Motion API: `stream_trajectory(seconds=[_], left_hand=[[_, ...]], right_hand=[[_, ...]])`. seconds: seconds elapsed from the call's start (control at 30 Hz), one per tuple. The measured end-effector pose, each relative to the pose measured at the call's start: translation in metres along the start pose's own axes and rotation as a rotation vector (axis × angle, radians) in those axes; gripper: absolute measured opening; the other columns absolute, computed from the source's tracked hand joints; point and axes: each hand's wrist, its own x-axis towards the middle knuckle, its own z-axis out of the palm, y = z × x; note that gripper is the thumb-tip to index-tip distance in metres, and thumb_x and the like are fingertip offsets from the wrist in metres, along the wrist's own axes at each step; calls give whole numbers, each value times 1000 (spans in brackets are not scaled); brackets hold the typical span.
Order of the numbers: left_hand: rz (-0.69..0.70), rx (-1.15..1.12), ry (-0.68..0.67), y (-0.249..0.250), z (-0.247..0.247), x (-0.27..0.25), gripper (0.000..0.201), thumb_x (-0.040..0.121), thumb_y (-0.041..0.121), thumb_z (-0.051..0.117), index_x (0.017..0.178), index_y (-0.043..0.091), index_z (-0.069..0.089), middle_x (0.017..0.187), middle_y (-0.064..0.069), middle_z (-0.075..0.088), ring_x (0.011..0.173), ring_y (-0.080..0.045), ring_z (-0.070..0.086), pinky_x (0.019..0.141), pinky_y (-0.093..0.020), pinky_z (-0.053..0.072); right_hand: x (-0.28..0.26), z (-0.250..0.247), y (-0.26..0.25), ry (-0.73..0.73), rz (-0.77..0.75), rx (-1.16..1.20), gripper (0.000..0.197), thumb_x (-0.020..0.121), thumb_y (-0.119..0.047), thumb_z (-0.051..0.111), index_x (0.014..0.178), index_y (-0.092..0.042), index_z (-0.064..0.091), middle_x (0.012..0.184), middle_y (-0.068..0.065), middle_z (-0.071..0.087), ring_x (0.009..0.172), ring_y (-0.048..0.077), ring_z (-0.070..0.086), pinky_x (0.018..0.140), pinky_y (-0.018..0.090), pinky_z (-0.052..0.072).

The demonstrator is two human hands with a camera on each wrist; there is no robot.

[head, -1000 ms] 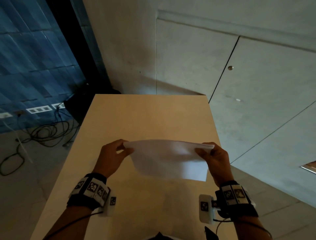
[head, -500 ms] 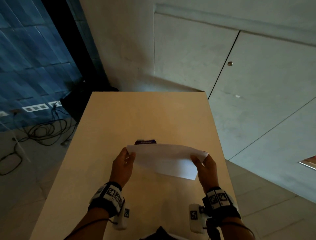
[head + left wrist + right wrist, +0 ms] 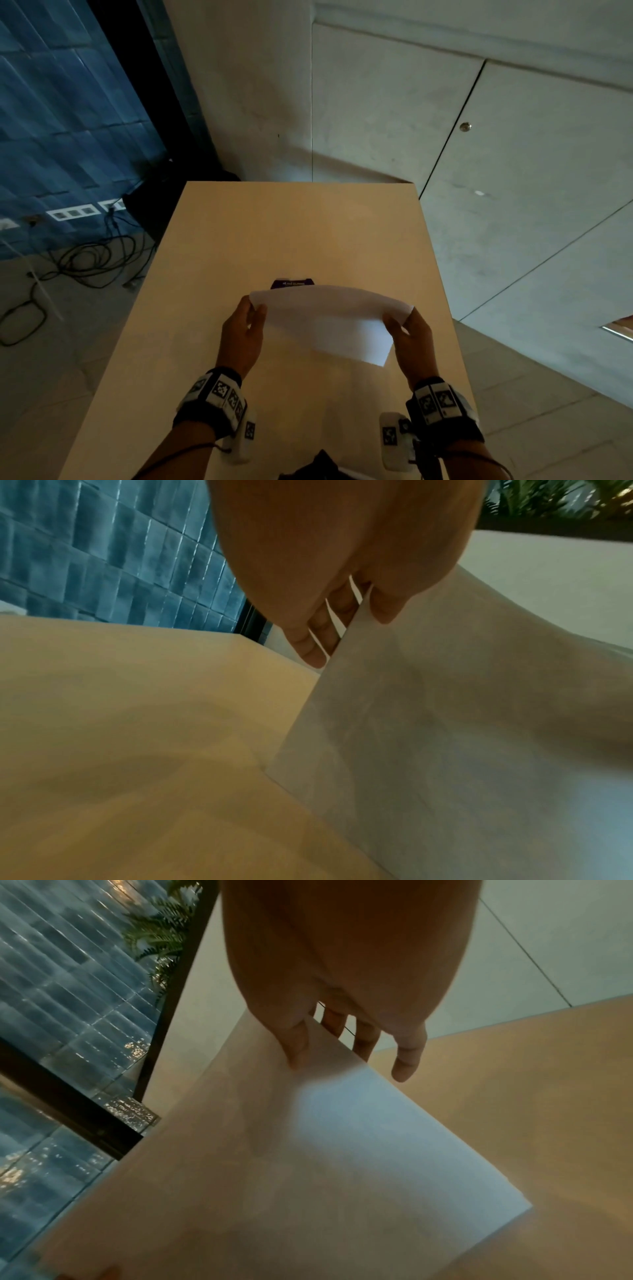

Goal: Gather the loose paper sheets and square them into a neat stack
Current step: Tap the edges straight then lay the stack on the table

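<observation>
A stack of white paper sheets (image 3: 329,322) is held upright and bowed over the wooden table (image 3: 294,233), its lower edge near the tabletop. My left hand (image 3: 245,325) grips the stack's left edge, thumb in front and fingers behind, as the left wrist view shows with the paper (image 3: 445,723) beside the fingers (image 3: 318,639). My right hand (image 3: 409,330) grips the right edge. In the right wrist view the thumb presses the paper (image 3: 325,1150) and the fingers (image 3: 405,1058) curl behind it.
A small dark purple object (image 3: 292,283) lies on the table just beyond the sheets, partly hidden by them. Cables (image 3: 85,260) lie on the floor to the left. The table's right edge runs close to my right hand.
Both hands have drawn nearer to me and lower with the sheets. The stack now stands steeper toward the table, and the purple object behind it has come into view.
</observation>
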Motion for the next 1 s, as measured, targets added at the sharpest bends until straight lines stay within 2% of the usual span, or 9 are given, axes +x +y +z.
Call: stream_trajectory(seconds=[0.1,0.23,0.37,0.43,0.53,0.6,0.7,0.87,1.0], left_hand=[[-72,-97,5,0,6,-2,34,98,22,47,132,15,50,122,-6,62,108,-17,58,93,-31,47],[-149,-265,8,5,12,-3,35,97,30,49,130,19,50,123,-3,60,112,-19,56,89,-25,42],[-190,-328,76,15,15,-1,29,95,54,32,109,43,55,110,10,60,113,-21,55,96,-34,41],[-223,-344,105,17,17,1,48,92,63,29,125,38,54,123,6,58,121,-24,52,106,-41,40],[-259,-280,136,19,17,7,62,93,61,29,140,24,46,143,-6,49,131,-27,46,115,-46,32],[-261,-209,149,19,16,9,54,99,49,31,138,17,49,143,-10,50,131,-27,45,112,-37,32],[-224,-152,135,21,16,8,49,102,39,30,138,13,48,133,-4,53,127,-22,46,99,-25,28],[-172,-191,50,17,12,0,44,96,52,34,119,20,55,108,6,59,106,-17,54,84,-24,38],[-113,-108,-103,-2,6,-6,50,84,42,66,128,26,48,126,10,55,118,-12,49,98,-31,40]], right_hand=[[-5,3,-1,-22,17,7,27,91,-23,62,118,-19,62,114,2,67,109,22,62,95,44,52],[-13,7,-17,-21,55,160,33,90,-45,57,113,-21,61,114,6,66,110,26,61,92,41,51],[-14,10,-20,32,113,231,42,94,-55,45,121,-26,60,131,-1,62,124,16,55,110,39,39],[-12,13,-19,53,135,231,60,89,-64,44,130,-22,58,137,0,59,129,17,52,114,42,36],[-10,15,-22,89,136,229,48,91,-60,46,100,-16,64,100,1,64,98,18,58,92,36,45],[-10,15,-23,98,132,219,51,89,-60,48,82,-10,56,80,4,54,80,19,51,77,37,41],[-10,14,-21,111,108,211,48,89,-59,48,76,-13,49,75,4,44,74,19,44,71,36,36],[-10,13,-17,103,94,192,59,89,-59,48,83,0,48,76,5,45,75,19,44,72,37,36],[-7,10,-15,104,106,183,61,88,-60,49,85,1,48,77,7,45,76,20,45,72,38,37]])
